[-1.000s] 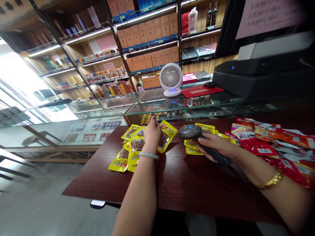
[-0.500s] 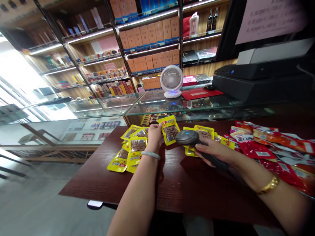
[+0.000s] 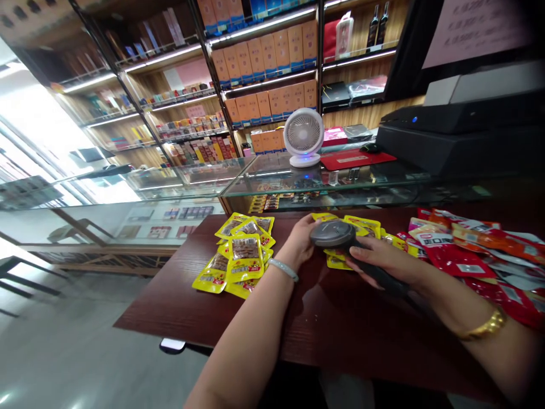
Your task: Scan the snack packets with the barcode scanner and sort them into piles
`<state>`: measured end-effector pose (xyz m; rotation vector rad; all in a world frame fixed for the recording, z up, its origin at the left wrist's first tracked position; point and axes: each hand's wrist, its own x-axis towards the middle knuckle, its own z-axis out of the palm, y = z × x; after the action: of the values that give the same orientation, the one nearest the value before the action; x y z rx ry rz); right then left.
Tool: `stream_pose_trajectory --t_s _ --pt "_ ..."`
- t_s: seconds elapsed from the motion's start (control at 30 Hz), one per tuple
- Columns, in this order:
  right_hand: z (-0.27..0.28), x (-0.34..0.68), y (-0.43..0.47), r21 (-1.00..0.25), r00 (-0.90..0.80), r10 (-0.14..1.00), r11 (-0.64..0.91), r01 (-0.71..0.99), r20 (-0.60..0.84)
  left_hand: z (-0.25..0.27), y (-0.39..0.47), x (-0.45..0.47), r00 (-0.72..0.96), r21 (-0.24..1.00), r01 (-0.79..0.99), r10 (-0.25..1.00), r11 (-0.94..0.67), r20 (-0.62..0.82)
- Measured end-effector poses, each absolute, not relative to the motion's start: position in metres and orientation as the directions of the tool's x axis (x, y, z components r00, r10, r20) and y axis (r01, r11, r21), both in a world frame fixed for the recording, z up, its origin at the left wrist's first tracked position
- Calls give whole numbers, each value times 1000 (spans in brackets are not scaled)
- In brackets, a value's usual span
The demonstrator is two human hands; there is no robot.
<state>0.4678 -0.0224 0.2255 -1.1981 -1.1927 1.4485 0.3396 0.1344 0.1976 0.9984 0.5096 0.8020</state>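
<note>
My left hand (image 3: 301, 237), with a pale bangle at the wrist, is closed at the edge of a yellow snack packet (image 3: 323, 216). Its fingertips and most of that packet are hidden behind the scanner head. In my right hand (image 3: 374, 258) is a dark handheld barcode scanner (image 3: 334, 233), its head over the packets and its handle in my grip. More yellow snack packets (image 3: 366, 224) lie beneath and beyond the scanner. To the left of my left hand, a loose pile of yellow snack packets (image 3: 244, 253) with brown contents lies on the dark wooden counter (image 3: 170, 307).
Red and orange packets (image 3: 460, 255) are heaped at the right. Behind the counter stands a glass display case (image 3: 255, 182) bearing a white fan (image 3: 304, 136) and a red mat (image 3: 357, 161). A black machine (image 3: 447, 142) is at the back right; stocked shelves (image 3: 264, 79) line the wall.
My left hand has moved right, from beside the pile to the scanner head. The packet it held up in plain view no longer shows there. The view has shifted slightly.
</note>
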Motion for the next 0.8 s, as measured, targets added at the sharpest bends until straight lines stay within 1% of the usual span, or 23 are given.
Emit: stream_pose_trajectory --t_s 0.07,0.1,0.13,0.17,0.2,0.23,0.27,0.33,0.37,0.4,0.5,0.57,0.63,0.7,0.73,0.8 --pt "224 468 -22 -988 -123 982 -150 -45 -144 196 139 339 550 965 -221 835 139 6" --pt "224 469 -22 -988 -117 983 -150 -42 -144 197 142 335 498 993 -114 866 19 41" --pt "223 469 -22 -988 -114 983 -152 -37 -147 201 147 327 452 993 24 888 -112 89" --pt "223 469 -22 -988 -114 982 -153 -33 -149 206 151 317 424 952 185 894 -243 146" --pt "222 469 -23 -987 -118 981 -156 -28 -151 212 156 305 412 867 348 889 -358 201" --pt "222 469 -23 -987 -121 981 -156 -26 -151 219 160 292 405 747 502 882 -436 242" --pt "223 469 -23 -988 -121 981 -154 -27 -150 226 164 280 396 614 635 880 -469 263" --pt "225 468 -24 -988 -117 982 -152 -33 -147 237 170 257 313 390 832 914 -394 256" --pt "226 467 -24 -988 -112 983 -152 -35 -148 240 173 249 246 313 894 936 -319 251" --pt "227 467 -24 -987 -106 982 -158 -36 -153 241 176 242 172 262 936 954 -236 245" --pt "227 466 -24 -980 -93 978 -192 -50 -187 237 184 233 12 194 980 978 -53 209" --pt "225 468 -23 -979 -98 977 -196 -58 -190 232 187 232 -22 160 987 987 -3 156" --pt "223 469 -22 -980 -106 977 -190 -60 -183 229 187 234 -10 122 993 993 -4 116" --pt "223 469 -21 -980 -113 978 -183 -73 -174 228 184 237 39 93 994 995 -48 92" --pt "222 469 -21 -980 -118 978 -182 -84 -171 228 182 240 84 92 991 993 -92 85" --pt "223 468 -20 -980 -133 979 -169 -103 -154 228 178 248 225 128 964 972 -232 72"
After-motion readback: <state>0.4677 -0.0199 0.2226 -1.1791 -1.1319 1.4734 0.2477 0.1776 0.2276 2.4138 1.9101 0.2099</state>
